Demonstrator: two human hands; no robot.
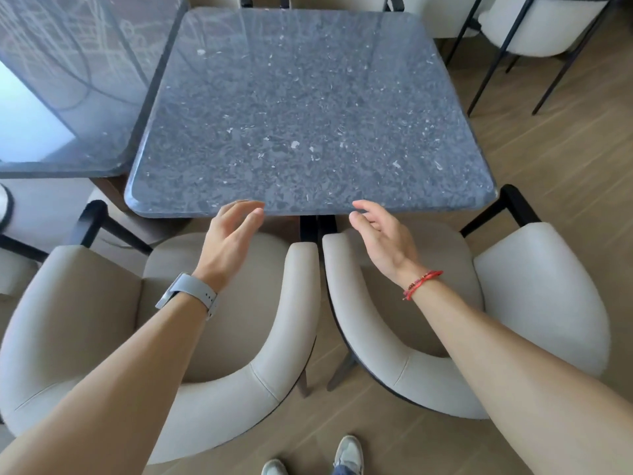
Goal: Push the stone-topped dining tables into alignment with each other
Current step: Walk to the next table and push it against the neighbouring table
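Note:
A square dark grey stone-topped table fills the middle of the view. A second stone-topped table stands to its left, side by side; its near edge lies farther from me than the middle table's near edge. My left hand, a grey watch on its wrist, hovers with fingers apart just before the middle table's near edge. My right hand, with a red bracelet on the wrist, is likewise spread at that same edge. Neither hand holds anything; whether the fingertips touch the edge I cannot tell.
Two cream armchairs stand between me and the table, backs toward me. More cream chairs on black legs stand at the far right. Another chair's edge shows at far left. The floor is wood. My shoes show at the bottom.

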